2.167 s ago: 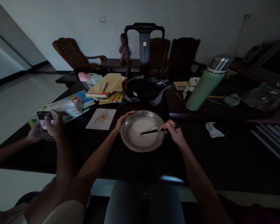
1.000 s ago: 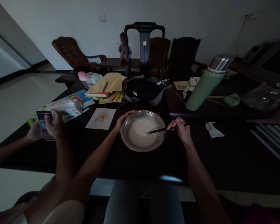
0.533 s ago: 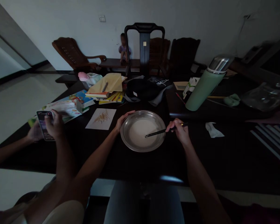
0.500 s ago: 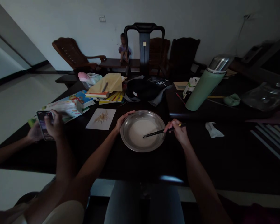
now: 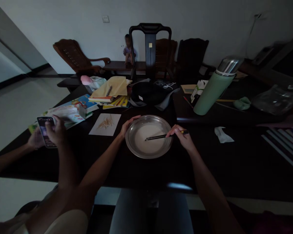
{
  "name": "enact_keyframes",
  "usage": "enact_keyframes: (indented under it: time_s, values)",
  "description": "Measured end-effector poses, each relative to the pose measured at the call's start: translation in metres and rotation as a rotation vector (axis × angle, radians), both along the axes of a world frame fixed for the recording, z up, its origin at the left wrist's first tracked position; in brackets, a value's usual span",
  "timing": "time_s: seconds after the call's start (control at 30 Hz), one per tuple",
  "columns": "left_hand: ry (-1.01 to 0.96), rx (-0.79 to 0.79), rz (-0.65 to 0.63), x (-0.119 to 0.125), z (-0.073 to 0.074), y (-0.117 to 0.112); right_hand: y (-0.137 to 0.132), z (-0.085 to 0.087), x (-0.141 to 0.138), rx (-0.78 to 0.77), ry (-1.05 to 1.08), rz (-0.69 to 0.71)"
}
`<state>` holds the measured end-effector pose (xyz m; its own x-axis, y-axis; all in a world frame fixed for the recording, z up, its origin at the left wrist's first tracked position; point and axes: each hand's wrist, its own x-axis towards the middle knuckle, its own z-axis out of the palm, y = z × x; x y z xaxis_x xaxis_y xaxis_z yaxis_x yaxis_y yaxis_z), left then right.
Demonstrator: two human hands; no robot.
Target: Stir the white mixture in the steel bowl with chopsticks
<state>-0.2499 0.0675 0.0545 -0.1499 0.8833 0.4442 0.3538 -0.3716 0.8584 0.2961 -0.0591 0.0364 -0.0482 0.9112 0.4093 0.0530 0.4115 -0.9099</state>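
A round metal pan (image 5: 134, 149) with pale batter in it sits on the dark table in front of me. My left hand (image 5: 127, 124) rests curled on the pan's left rim, gripping it. My right hand (image 5: 180, 136) is closed on a pair of dark chopsticks (image 5: 158, 136). Their tips lie in the batter near the pan's middle.
A person on my left holds a phone (image 5: 44, 131) in both hands. Behind the pan lie a white paper with toothpicks (image 5: 104, 125), a pile of books (image 5: 104, 94) and a dark cloth (image 5: 148, 92). A green thermos (image 5: 213, 89) and a crumpled tissue (image 5: 223, 135) are at the right.
My right hand has swept the chopsticks round in the batter, out to the right and back; their tips now lie further left. My left hand stays on the rim.
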Motion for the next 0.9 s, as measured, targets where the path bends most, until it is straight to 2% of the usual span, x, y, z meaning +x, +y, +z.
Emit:
enact_keyframes:
  time_s: [0.17, 0.23, 0.4, 0.47, 0.57, 0.63, 0.8, 0.9]
  values:
    - [0.048, 0.099, -0.106, 0.025, 0.014, -0.009, 0.000, 0.001, 0.006, 0.015, 0.090, -0.135]
    - [0.064, 0.112, -0.111, 0.029, 0.015, -0.009, -0.001, 0.002, 0.006, 0.023, 0.118, -0.120]
    - [0.070, 0.064, 0.003, 0.015, 0.005, -0.003, -0.001, 0.001, -0.002, -0.027, 0.001, 0.042]
    - [0.043, 0.030, 0.010, 0.007, -0.001, -0.001, 0.000, 0.000, 0.000, -0.022, -0.005, 0.003]
    - [0.007, 0.037, -0.007, 0.003, -0.005, 0.000, -0.001, 0.001, 0.006, 0.036, 0.075, -0.149]
    - [0.038, 0.078, -0.018, 0.006, -0.001, -0.001, -0.002, 0.002, 0.007, 0.071, 0.114, -0.157]
    - [0.177, 0.170, -0.035, 0.032, 0.020, -0.010, -0.003, 0.002, -0.001, 0.006, -0.029, 0.039]
    - [0.174, 0.178, -0.042, 0.045, 0.028, -0.017, -0.002, 0.002, 0.001, 0.010, -0.024, -0.027]
